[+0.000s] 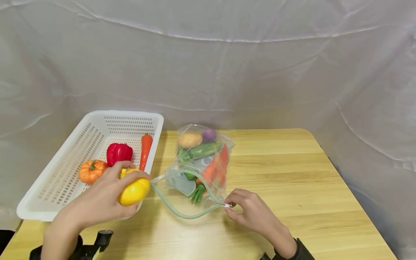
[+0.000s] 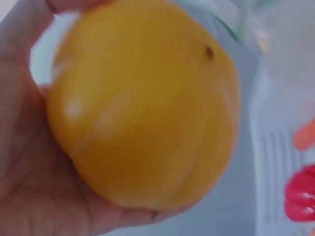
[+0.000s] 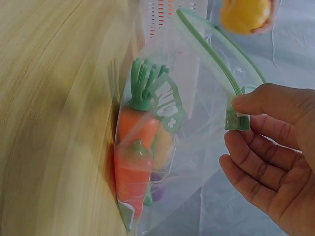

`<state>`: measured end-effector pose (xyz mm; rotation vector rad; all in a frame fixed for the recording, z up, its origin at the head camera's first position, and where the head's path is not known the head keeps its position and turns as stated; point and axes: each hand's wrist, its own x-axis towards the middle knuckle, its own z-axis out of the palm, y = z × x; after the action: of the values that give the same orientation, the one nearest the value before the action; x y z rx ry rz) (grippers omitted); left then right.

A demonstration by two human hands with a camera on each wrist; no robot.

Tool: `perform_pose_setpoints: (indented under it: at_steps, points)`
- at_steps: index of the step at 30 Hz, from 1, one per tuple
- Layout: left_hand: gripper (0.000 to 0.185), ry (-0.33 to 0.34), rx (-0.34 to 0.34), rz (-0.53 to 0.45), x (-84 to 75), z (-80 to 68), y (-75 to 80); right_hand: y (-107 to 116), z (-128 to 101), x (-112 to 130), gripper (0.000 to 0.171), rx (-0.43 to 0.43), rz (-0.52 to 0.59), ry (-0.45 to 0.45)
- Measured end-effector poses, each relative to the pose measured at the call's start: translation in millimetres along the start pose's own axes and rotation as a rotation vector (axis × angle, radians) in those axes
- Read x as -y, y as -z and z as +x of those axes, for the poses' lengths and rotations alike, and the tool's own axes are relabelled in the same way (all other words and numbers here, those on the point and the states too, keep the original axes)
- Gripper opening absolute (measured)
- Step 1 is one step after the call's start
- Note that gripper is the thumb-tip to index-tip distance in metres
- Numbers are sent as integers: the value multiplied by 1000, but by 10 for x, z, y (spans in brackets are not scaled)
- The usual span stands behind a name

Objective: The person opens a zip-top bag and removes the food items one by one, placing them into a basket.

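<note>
My left hand (image 1: 108, 193) grips a yellow bell pepper (image 1: 134, 189), thumb below and fingers over the top, just left of the bag's mouth. In the left wrist view the pepper (image 2: 147, 108) fills most of the picture. A clear zip bag (image 3: 197, 147) with a green rim lies on the table, its mouth spread wide. My right hand (image 1: 248, 209) pinches the right end of that rim at the white slider (image 1: 228, 206). Inside the bag are carrots (image 3: 135, 167), a cucumber (image 1: 204, 150), a potato-like piece (image 1: 189, 140) and a purple round piece (image 1: 209, 135).
A white perforated basket (image 1: 65, 151) stands at the left, behind my left hand. It holds a red bell pepper (image 1: 118, 153), a small pumpkin (image 1: 92, 171) and a carrot (image 1: 146, 150). Grey cloth (image 1: 208, 72) hangs behind the wooden table (image 1: 292, 162).
</note>
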<state>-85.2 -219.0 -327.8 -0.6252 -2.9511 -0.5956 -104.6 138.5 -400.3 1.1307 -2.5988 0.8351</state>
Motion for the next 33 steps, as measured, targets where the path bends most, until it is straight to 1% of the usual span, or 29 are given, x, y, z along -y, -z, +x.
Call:
perform_pose_setpoints:
  at_steps: [3, 6, 10, 13, 15, 19, 21, 25, 29, 33]
  points:
    - [56, 83, 19, 14, 198, 20, -7, 0, -1, 4, 12, -1, 3, -7]
    - [57, 138, 39, 12, 347, 12, -27, -17, 9, 11, 11, 12, 9, -15]
    - [59, 157, 47, 21, 450, 3, -60, -23, 21, 19, 9, 24, 5, -29]
    - [59, 150, 51, 25, 473, 29, -98, -8, 13, 16, 10, 19, -2, -36]
    - [55, 145, 38, 17, 481, 44, -122, 0, 8, 10, 10, 20, -3, -37]
    - [44, 100, -36, -2, 483, 75, -150, 10, 2, 5, 10, 19, -7, -38]
    - [39, 63, -84, -1, 463, 89, -156, 15, 1, 8, 10, 18, -8, -41]
    - [36, -17, -141, 2, 368, 124, -171, 20, 3, 13, 10, 17, -10, -46]
    - [31, -90, -159, -13, 227, 166, -204, 19, 6, 13, 10, 16, -12, -44]
    - [27, -146, -153, -22, 78, 226, -263, 21, 6, 11, 10, 12, -12, -40]
